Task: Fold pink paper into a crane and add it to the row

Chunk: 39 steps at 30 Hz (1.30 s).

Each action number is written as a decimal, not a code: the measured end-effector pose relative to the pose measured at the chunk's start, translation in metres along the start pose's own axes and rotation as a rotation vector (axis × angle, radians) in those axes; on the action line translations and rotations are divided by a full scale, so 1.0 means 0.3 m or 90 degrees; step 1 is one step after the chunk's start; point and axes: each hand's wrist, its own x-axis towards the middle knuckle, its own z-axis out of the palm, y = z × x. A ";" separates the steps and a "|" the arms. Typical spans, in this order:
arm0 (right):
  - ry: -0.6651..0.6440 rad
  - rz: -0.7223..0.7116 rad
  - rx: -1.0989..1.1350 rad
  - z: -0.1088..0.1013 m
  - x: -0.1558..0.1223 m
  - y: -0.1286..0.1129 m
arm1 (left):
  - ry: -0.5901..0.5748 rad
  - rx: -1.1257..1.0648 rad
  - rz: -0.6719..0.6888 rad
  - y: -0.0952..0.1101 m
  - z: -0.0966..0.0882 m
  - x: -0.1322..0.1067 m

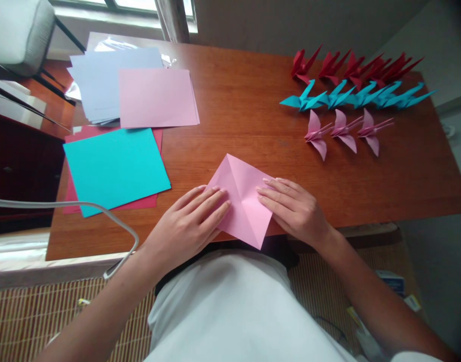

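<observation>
A square sheet of pink origami paper (240, 193) lies at the table's front edge, turned like a diamond, its near corner reaching past the edge. Creases cross at its middle. On its left corner rests my left hand (195, 216), fingers on top and close together. My right hand (296, 206) holds the right corner the same way. Both thumbs are mostly hidden beneath the fingers and paper.
Folded paper cranes stand in rows at the right: several red (353, 68), several turquoise (338, 98), three pink (341, 131). Leftward lie turquoise sheets (117, 168) over red ones (70, 188), pink sheets (158, 98) and pale sheets (98, 85). A white cable (117, 218) crosses the front left.
</observation>
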 end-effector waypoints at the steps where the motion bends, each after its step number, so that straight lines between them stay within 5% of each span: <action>1: -0.005 0.004 0.011 0.002 -0.002 -0.001 | 0.006 0.006 -0.002 0.005 0.002 -0.002; 12: -0.012 0.095 0.139 0.000 -0.023 -0.002 | 0.035 -0.102 -0.050 0.002 0.000 -0.016; 17: 0.057 0.245 0.204 -0.010 0.010 -0.035 | 0.089 -0.197 -0.144 0.025 -0.013 -0.005; 24: 0.084 0.375 0.185 0.008 0.051 -0.064 | 0.151 -0.082 -0.297 0.083 0.001 0.037; 30: 0.063 0.374 0.129 0.014 0.086 -0.071 | 0.044 -0.017 -0.145 0.212 -0.022 0.092; 39: 0.010 0.342 0.105 -0.008 0.073 -0.090 | -0.062 0.000 -0.196 0.260 0.064 0.102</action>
